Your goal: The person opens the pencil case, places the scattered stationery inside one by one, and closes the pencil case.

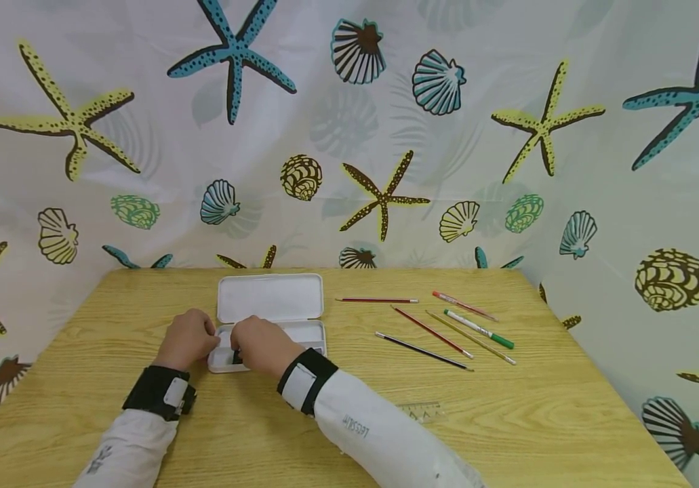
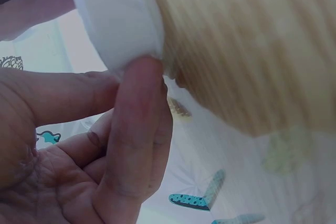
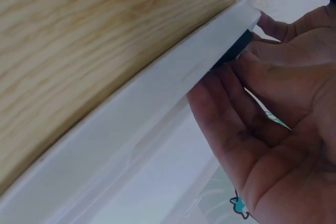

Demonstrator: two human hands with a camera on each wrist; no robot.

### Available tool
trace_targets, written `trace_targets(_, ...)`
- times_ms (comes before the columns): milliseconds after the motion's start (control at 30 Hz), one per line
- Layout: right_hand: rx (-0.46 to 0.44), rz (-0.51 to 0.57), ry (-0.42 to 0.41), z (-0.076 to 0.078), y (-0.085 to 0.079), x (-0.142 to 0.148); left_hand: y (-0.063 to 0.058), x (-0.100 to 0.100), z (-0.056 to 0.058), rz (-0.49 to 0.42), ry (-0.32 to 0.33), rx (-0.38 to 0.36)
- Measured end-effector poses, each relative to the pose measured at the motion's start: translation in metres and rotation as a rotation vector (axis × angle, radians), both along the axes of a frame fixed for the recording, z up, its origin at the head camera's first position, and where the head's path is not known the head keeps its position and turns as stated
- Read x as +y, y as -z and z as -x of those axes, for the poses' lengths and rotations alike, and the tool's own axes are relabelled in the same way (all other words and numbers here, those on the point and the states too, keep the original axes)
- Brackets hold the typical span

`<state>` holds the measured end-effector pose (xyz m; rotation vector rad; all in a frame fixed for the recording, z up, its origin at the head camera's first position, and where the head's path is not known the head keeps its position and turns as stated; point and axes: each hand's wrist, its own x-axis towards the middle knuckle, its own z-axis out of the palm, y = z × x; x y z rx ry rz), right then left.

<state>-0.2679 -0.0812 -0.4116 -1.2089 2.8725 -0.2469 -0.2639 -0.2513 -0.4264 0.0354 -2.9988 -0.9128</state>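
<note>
A white pencil case (image 1: 270, 298) lies on the table with its lid folded back. My left hand (image 1: 187, 340) is at the case's left end; in the left wrist view its thumb and fingertips pinch the white end wall (image 2: 123, 24). Over the lower half of the case, my right hand (image 1: 265, 346) pinches a small dark block (image 3: 234, 50) low inside the front wall (image 3: 131, 95). Fingers cover part of that block, so its exact kind cannot be told.
Right of the case lie a red pencil (image 1: 380, 300), another red pencil (image 1: 431, 331), a black pencil (image 1: 425, 351), a yellow pencil (image 1: 471, 337), a green-capped marker (image 1: 477, 329) and an orange-red pen (image 1: 462, 305). A clear ruler (image 1: 420, 411) is partly behind my right sleeve.
</note>
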Motion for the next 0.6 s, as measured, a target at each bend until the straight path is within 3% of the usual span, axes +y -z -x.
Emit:
trace_targets(267, 0.003, 0.014, 0.0, -0.001, 0.002, 0.001, 0.002, -0.001, 0.0, -0.003, 0.004, 0.015)
trace_targets(600, -0.057, 0.056, 0.017, 0.001, -0.005, 0.013, 0.003, -0.001, 0.001, 0.007, 0.005, 0.01)
